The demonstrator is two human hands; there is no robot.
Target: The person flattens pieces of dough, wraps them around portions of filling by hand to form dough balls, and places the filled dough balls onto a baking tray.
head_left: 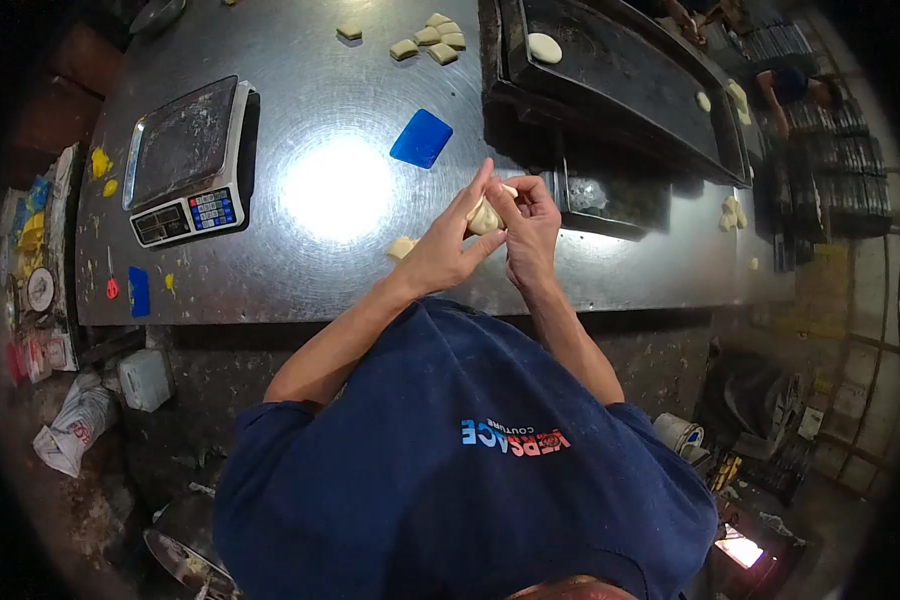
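Note:
A piece of pale dough [484, 219] is between my two hands, above the near part of the metal table. My left hand [442, 252] cups it from the left, its fingers pointing away from me. From the right, my right hand [532, 228] grips the dough with bent fingers and thumb. Another lump of dough [401, 248] lies on the table beside my left hand, partly hidden by it. A blue dough scraper [422, 138] rests flat farther off. Several cut dough pieces [440, 38] lie at the far side.
A digital scale [185, 160] stands at left, near scissors [111, 288] and a second blue scraper [138, 291]. Black trays [620, 75] at right hold a dough round [544, 48]. More dough [733, 213] lies at the right end. Another person [792, 88] is at far right.

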